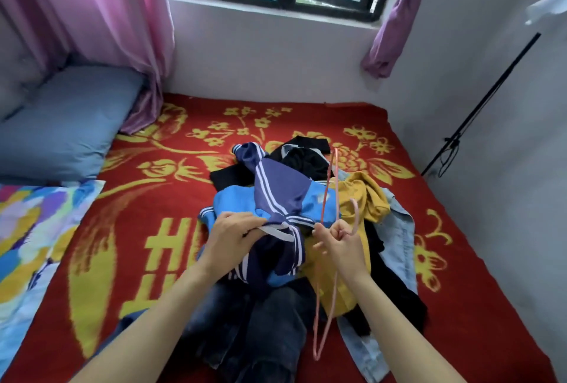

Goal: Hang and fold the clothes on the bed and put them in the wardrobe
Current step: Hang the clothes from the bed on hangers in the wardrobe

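Near the front edge of the bed [147,263], toward its middle, a heap of clothes is piled on the red and yellow blanket. A blue and navy striped jacket [276,189] lies on top of the heap. A bunched part of it is gripped by the left hand [233,235], whose fingers are curled into the cloth. A thin pink hanger [316,352] is held at its neck by the right hand [340,241], just beside the left; the frame runs from the far side of the heap down toward the front edge. Whether one hanger or two are held cannot be told. The wardrobe is not seen.

Several slips can be expected from here. The jacket is crumpled, and its sleeves run over a black garment [306,158] and under the hand, so other clothes may be dragged along when it is lifted. The long ends of the hanger lie close over a yellow top [365,198] and dark jeans [260,321], where they could be snagged. If the collar is not found and opened first, the jacket may be hung twisted or by one shoulder only, and it could slide off. If two hangers are held, they could be tangled together. A light denim piece [399,238] toward the right edge of the bed may be pulled off it.
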`<state>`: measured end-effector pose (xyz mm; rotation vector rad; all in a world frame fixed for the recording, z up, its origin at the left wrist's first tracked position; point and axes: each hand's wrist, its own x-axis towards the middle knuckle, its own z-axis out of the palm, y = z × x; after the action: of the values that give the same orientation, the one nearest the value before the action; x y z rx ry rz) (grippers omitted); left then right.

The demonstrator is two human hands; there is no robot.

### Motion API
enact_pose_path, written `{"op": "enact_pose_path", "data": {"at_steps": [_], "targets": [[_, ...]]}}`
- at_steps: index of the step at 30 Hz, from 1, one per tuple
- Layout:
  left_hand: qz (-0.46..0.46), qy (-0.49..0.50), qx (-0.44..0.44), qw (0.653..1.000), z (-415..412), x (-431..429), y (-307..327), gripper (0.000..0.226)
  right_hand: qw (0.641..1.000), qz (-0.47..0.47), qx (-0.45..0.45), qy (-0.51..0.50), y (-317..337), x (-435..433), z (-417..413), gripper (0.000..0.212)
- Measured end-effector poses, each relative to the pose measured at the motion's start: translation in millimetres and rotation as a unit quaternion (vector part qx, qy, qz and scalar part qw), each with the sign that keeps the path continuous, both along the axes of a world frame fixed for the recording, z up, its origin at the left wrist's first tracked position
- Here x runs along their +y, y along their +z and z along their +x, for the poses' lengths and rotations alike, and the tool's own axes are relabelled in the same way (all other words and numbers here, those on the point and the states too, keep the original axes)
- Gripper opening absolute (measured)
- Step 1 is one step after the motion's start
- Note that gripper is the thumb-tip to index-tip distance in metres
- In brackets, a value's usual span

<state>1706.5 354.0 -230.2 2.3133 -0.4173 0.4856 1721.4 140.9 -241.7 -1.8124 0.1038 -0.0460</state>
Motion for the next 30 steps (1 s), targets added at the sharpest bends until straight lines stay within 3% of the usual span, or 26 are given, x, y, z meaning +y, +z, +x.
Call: {"op": "enact_pose_path", "data": {"at_steps": [7,10,12,15,18,23,27,30], "targets": [[-0.039,-0.023,0.077,0.996,-30.6,28.3,33.8,0.054,0.98,-0.179,0.056,0.061,-39.1,-7.4,21.8,0.04],[-0.05,0.01,0.06,0.997,-39.5,33.7,46.9,0.052,0.97,-0.204,0.053,0.121,-46.5,3.8,31.1,0.037],[-0.055,0.029,0.045,0.997,-43.4,39.0,51.6,0.033,0.968,-0.188,0.037,0.16,-47.9,16.4,35.3,0.033],[-0.065,0.057,0.043,0.995,-51.7,47.2,56.6,0.016,0.966,-0.164,-0.004,0.198,-41.9,40.1,41.3,0.044],[-0.082,0.076,0.049,0.992,-60.7,53.0,57.8,0.021,0.953,-0.161,-0.038,0.253,-33.9,66.9,46.0,0.043],[-0.13,0.123,0.041,0.983,-75.8,62.9,57.8,0.028,0.934,-0.182,-0.061,0.3,-26.1,95.9,52.8,0.019],[-0.134,0.155,0.035,0.978,-85.4,69.8,55.4,0.041,0.921,-0.241,-0.092,0.293,-16.3,94.2,60.9,0.042],[-0.141,0.188,0.027,0.972,-89.4,78.0,54.5,0.043,0.933,-0.225,-0.14,0.244,8.8,83.6,73.1,0.049]]}}
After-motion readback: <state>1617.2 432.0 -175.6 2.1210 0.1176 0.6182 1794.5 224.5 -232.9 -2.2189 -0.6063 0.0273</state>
